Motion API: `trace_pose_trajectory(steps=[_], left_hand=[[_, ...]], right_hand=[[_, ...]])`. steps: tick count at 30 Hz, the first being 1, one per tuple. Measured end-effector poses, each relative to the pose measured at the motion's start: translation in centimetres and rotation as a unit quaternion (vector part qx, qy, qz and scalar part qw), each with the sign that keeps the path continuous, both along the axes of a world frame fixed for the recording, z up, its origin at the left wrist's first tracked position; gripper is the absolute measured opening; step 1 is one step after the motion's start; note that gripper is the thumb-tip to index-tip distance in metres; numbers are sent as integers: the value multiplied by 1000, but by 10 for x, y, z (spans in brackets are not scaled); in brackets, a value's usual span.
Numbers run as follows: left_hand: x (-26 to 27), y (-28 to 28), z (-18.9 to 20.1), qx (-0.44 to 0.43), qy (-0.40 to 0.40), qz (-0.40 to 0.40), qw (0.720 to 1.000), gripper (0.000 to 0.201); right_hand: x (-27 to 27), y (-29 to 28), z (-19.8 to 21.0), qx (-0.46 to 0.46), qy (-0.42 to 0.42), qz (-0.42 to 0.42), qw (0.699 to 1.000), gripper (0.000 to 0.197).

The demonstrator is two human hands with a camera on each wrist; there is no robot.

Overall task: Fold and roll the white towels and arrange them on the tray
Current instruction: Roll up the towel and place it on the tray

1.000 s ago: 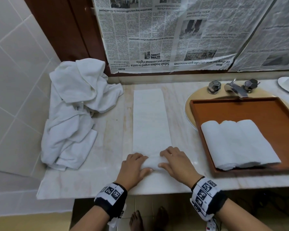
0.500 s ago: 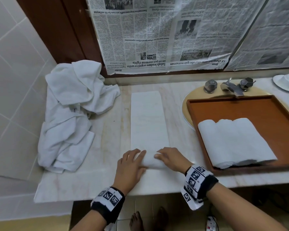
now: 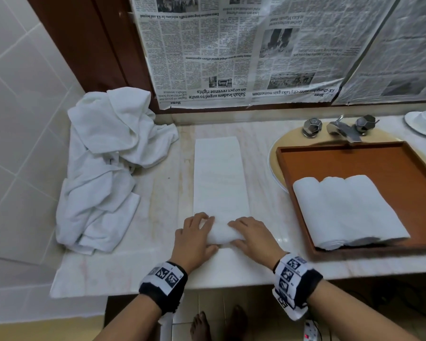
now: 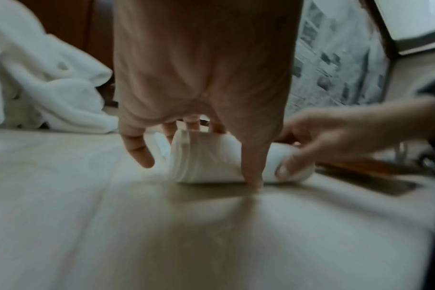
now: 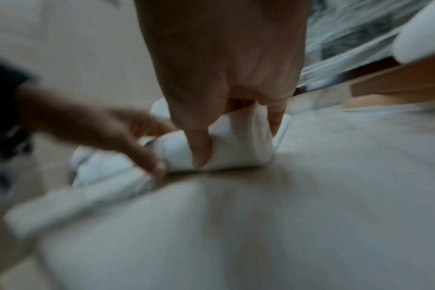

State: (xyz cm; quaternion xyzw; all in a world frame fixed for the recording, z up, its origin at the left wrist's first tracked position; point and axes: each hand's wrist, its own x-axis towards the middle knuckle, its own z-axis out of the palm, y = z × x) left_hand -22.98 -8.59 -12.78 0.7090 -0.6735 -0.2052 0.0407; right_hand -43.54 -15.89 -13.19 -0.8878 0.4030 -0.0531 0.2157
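A long folded white towel lies flat on the marble worktop, running away from the person, and its near end is wound into a short roll. Both hands sit on that roll. The left hand curls over its left end, fingers over the top and thumb against the near side; the left wrist view shows the thumb tip down on the worktop in front of the roll and the layered end of the roll beside it. The right hand clamps the right end the same way — fingers bent over the top, thumb pressed into the near face, as the blurred right wrist view shows. The two hands are close together, with a short stretch of roll bare between them.

To the right, a brown wooden tray rests over the basin, below the tap. Three rolled towels lie side by side in its near part, touching each other. A heap of unfolded white towels is piled at the left end of the worktop against the tiled wall. Sheets of newspaper cover the wall behind — a white dish sits at the far right.
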Motion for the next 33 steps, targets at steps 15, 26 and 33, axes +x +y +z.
trace_pose_trajectory(steps=[15, 26, 33], left_hand=[[9, -3, -10, 59, 151, 24, 987, 81], [6, 3, -6, -25, 140, 43, 989, 73], [8, -8, -20, 32, 190, 80, 978, 71]], right_hand=[[-3, 18, 2, -105, 44, 30, 993, 49], [8, -22, 23, 224, 3, 1, 975, 39], [2, 25, 2, -107, 54, 21, 993, 58]])
